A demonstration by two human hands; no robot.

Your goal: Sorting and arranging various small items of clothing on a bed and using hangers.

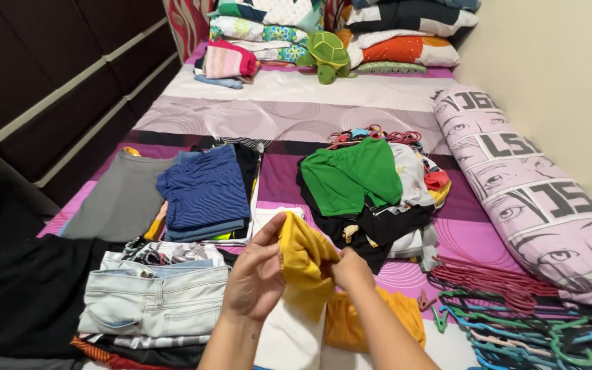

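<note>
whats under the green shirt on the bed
The green shirt tops a loose heap: a black garment spreads out beneath it, with a white printed piece at its right side. How many more clothes lie under there is covered.

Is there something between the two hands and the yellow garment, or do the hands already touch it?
Nothing visible is between them. The left hand and the right hand both grip the yellow garment directly, above the bed.
</note>
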